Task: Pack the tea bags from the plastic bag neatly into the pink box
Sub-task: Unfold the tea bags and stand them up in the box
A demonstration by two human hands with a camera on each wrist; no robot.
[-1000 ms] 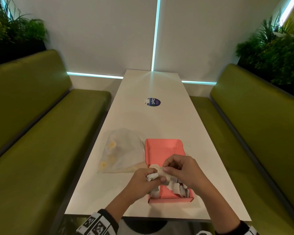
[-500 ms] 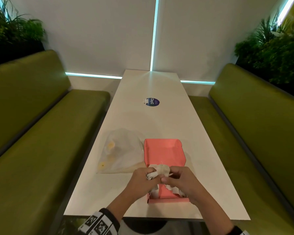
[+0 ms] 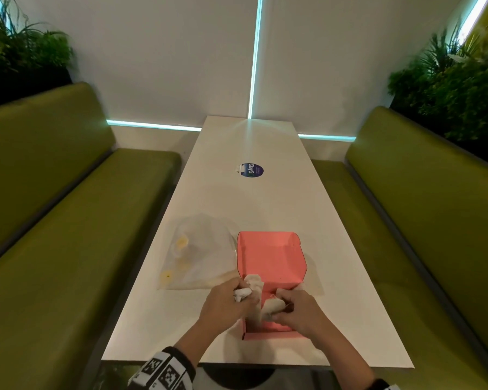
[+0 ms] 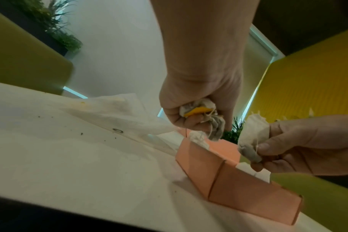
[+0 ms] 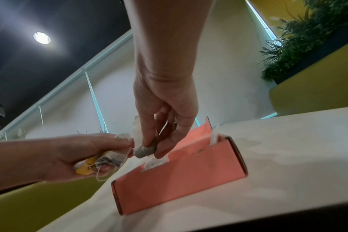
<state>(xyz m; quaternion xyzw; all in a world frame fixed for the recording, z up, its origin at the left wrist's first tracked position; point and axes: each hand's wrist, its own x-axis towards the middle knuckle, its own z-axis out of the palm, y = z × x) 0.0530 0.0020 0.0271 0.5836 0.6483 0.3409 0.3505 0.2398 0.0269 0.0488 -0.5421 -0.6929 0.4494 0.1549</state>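
Note:
The pink box [image 3: 271,260] lies open on the white table [image 3: 251,198], its lid flap folded away from me; several tea bags [image 5: 154,162] stick up inside it. My left hand [image 3: 238,299] hovers over the box's left wall and grips a bunch of tea bags [image 4: 201,109] with a yellow tag and loose strings. My right hand [image 3: 283,305] is over the near part of the box and pinches a single tea bag [image 5: 144,150] between thumb and fingers, just above the bags in the box. The crumpled plastic bag [image 3: 197,254] lies left of the box.
A round blue sticker [image 3: 251,170] sits mid-table. Green benches [image 3: 54,220] run along both sides, with plants [image 3: 457,88] behind the backrests. Small dark crumbs [image 4: 81,133] dot the table near the plastic bag.
My right hand has drawn one tea bag away from the bunch in my left hand and moved right and down over the box. The left hand has stayed nearly in place.

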